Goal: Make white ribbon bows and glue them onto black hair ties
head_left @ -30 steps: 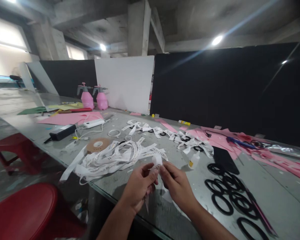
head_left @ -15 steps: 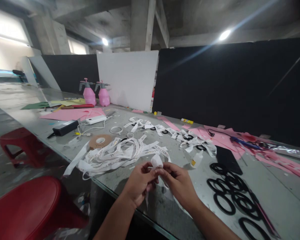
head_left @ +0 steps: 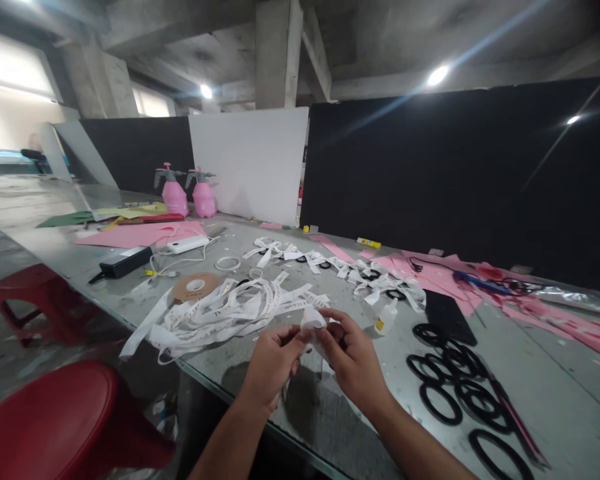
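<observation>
Left fingers point(head_left: 296, 343) and right fingers point(head_left: 331, 344) pinched tight on a folded white ribbon point(head_left: 312, 319), near round black rings point(head_left: 459, 396).

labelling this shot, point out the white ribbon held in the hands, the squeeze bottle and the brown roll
Held white ribbon point(head_left: 312, 319), head view, on its folded top
Squeeze bottle point(head_left: 390, 315), head view, on its pale body
Brown roll point(head_left: 182, 289), head view, on its flat face

The left hand point(head_left: 270, 367) and right hand point(head_left: 356, 363) hide much of the white ribbon point(head_left: 312, 319) between them; lettering on the ribbon pile point(head_left: 220, 319) is mostly too small to read; the left edge crops the nearer red stool point(head_left: 55, 420), the bottom edge one black ring point(head_left: 475, 445)
</observation>
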Demonstrator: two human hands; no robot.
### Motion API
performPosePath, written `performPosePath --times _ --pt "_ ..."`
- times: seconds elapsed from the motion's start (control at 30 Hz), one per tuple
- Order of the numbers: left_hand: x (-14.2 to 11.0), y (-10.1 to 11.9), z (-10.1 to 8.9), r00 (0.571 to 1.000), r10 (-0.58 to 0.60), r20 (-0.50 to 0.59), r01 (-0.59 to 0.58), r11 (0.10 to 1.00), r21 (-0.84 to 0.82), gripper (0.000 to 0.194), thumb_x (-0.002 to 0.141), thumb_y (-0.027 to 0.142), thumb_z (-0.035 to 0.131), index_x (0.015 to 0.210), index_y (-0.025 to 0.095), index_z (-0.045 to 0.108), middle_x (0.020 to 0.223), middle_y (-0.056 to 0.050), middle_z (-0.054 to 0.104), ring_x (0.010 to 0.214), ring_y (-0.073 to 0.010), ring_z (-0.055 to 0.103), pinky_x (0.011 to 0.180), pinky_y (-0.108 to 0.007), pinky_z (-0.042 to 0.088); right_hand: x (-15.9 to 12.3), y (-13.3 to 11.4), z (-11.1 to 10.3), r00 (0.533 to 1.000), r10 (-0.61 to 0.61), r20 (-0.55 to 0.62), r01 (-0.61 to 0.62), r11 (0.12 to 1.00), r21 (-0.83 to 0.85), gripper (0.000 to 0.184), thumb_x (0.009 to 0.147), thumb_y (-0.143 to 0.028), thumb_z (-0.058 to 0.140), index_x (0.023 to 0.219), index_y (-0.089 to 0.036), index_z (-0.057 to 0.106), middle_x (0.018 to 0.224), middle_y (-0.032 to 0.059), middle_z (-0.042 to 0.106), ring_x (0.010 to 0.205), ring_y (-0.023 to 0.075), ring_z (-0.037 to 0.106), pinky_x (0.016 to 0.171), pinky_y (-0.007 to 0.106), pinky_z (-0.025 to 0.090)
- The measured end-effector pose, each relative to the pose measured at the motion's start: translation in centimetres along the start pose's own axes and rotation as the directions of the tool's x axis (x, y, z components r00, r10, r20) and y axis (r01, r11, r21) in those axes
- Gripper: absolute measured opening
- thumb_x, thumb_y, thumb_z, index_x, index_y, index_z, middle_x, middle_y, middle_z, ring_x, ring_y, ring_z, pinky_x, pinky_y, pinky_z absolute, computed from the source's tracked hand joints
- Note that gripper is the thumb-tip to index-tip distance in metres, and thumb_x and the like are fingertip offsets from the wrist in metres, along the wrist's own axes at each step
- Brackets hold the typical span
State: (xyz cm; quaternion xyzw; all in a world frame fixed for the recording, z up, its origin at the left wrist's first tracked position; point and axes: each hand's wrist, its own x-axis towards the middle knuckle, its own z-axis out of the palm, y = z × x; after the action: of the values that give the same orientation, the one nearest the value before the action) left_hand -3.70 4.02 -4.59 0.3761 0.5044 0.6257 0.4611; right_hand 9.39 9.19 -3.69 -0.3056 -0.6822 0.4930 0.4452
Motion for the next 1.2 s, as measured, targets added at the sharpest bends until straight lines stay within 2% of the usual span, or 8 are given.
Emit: performPosePath --times 0.2,0.5,0.73,0.87,0.97,1.07,1.13,1.2 --pt "0.3 -0.2 0.6 0.991 0.085 -0.106 -0.08 0.995 0.054 0.037 0.078 0.051 0.064 0.08 0.014 0.062 0.062 0.004 0.054 0.038 -0.0027 0.033 0.037 -0.018 0.023 0.3 0.5 0.1 0.998 0.055 0.034 -0.059 0.993 0.106 0.051 0.084 -0.047 0.065 0.122 -0.017 0.051 0.078 0.0005 0.059 0.06 0.0118 0.048 0.048 0.022 0.033" --pt "0.2 -0.5 0.9 0.978 0.128 -0.164 -0.112 0.988 0.107 0.036 0.081 0.051 0.061 0.081 0.015 0.058 0.063 0.005 0.052 0.038 -0.0029 0.034 0.035 -0.018 0.023 0.0 0.3 0.0 1.0 -0.003 0.004 0.003 1.0 0.007 0.044 0.083 -0.044 0.065 0.117 -0.016 0.056 0.083 0.0034 0.062 0.065 0.0132 0.053 0.057 0.025 0.042" --pt "0.4 -0.6 0.6 0.97 0.124 -0.207 -0.116 0.992 0.048 0.035 0.08 0.05 0.062 0.08 0.016 0.057 0.063 0.005 0.052 0.038 -0.0027 0.034 0.037 -0.018 0.023 0.1 0.5 0.7 0.996 0.065 0.061 -0.072 0.99 0.12 0.046 0.08 -0.042 0.067 0.118 -0.019 0.054 0.085 0.0015 0.058 0.053 0.0096 0.05 0.044 0.023 0.041" --pt "0.7 -0.2 -0.4 0.947 0.19 -0.257 -0.133 0.965 0.225 0.033 0.082 0.049 0.058 0.077 0.016 0.059 0.059 0.004 0.054 0.043 -0.0067 0.041 0.042 -0.02 0.03 0.0 0.6 0.9 0.991 0.064 0.114 -0.071 0.996 0.055 0.043 0.081 -0.037 0.066 0.118 -0.019 0.057 0.086 0.0016 0.057 0.054 0.0092 0.05 0.046 0.022 0.04" --pt "0.5 0.4 -1.0 0.907 0.307 -0.288 -0.138 0.863 0.485 0.031 0.083 0.045 0.056 0.077 0.015 0.064 0.066 -0.002 0.064 0.059 -0.0133 0.056 0.056 -0.023 0.04 -0.3 0.8 0.8 0.991 -0.004 0.134 0.018 0.994 -0.106 0.039 0.081 -0.031 0.064 0.118 -0.019 0.058 0.089 0.0029 0.06 0.06 0.0112 0.054 0.054 0.024 0.045" --pt "0.3 0.8 -1.4 0.872 0.408 -0.272 -0.12 0.715 0.689 0.031 0.087 0.041 0.052 0.081 0.015 0.069 0.073 -0.005 0.07 0.069 -0.0175 0.063 0.065 -0.026 0.042 -0.6 0.9 0.6 0.964 -0.181 0.196 0.241 0.906 -0.349 0.039 0.082 -0.02 0.06 0.121 -0.022 0.056 0.096 0.0048 0.064 0.072 0.0164 0.061 0.065 0.028 0.049" --pt "0.4 1.0 -1.6 0.851 0.452 -0.266 -0.086 0.619 0.78 0.03 0.088 0.037 0.05 0.083 0.016 0.07 0.075 -0.007 0.072 0.071 -0.0187 0.064 0.066 -0.026 0.041 -0.7 0.8 0.3 0.905 -0.342 0.254 0.426 0.743 -0.516 0.039 0.084 -0.013 0.054 0.121 -0.023 0.056 0.096 0.0052 0.066 0.076 0.0186 0.063 0.066 0.029 0.048" --pt "0.6 1.2 -1.8 0.844 0.469 -0.26 -0.041 0.54 0.841 0.027 0.088 0.032 0.049 0.084 0.017 0.071 0.08 -0.008 0.074 0.074 -0.0199 0.066 0.068 -0.027 0.041 -0.7 0.5 0.0 0.816 -0.484 0.314 0.564 0.551 -0.615 0.039 0.084 -0.007 0.047 0.119 -0.022 0.057 0.092 0.0055 0.067 0.071 0.0181 0.062 0.061 0.028 0.046"
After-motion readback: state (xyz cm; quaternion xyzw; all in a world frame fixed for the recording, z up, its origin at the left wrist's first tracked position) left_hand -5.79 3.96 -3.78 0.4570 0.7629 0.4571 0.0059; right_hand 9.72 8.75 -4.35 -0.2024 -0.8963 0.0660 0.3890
